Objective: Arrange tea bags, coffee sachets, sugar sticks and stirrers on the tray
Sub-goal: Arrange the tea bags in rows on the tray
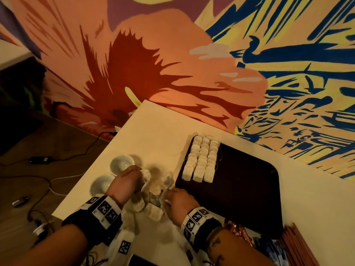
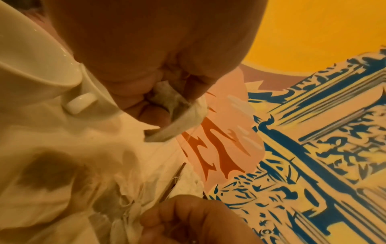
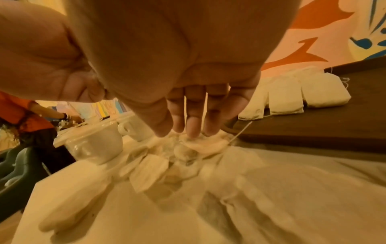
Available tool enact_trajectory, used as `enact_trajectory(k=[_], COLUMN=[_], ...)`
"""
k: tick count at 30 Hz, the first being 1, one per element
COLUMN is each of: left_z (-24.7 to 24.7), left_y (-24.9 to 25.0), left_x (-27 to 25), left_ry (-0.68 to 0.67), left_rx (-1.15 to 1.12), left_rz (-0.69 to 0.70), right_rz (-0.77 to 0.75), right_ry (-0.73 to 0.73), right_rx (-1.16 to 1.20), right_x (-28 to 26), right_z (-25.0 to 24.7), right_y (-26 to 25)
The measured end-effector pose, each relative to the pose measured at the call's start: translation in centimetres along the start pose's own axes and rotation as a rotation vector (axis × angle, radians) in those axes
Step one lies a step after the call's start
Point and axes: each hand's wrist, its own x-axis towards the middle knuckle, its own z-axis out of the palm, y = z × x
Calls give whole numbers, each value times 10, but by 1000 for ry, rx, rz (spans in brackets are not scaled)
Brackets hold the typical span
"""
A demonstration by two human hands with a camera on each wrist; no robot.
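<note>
A dark tray (image 1: 245,181) lies on the white table, and three neat rows of white tea bags (image 1: 201,160) fill its left end. Left of the tray lies a loose pile of tea bags (image 1: 155,191). My left hand (image 1: 132,175) hovers over the pile's far side and pinches a tea bag (image 2: 181,118) between thumb and fingers. My right hand (image 1: 170,196) is at the pile's near right; its straight fingers (image 3: 194,130) point down and touch the top bags. The rows on the tray (image 3: 286,99) lie just beyond them.
Two white cups (image 1: 122,163) (image 1: 101,184) stand left of the pile, close to my left hand. Red sachets (image 1: 238,231), blue sachets (image 1: 269,248) and a stack of reddish sticks (image 1: 299,244) lie at the near right. A person in orange (image 3: 21,115) is at another table.
</note>
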Motion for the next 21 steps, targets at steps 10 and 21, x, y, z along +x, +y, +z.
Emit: enact_trajectory(k=[10, 21], left_z=[10, 2], left_y=[20, 9], left_x=[-9, -4], left_ry=[-89, -14], left_rx=[-429, -353], left_rz=[-201, -134], right_rz=[51, -125], right_ry=[57, -163], right_rx=[197, 25], right_x=[16, 37], right_z=[-20, -3], right_y=[-1, -13])
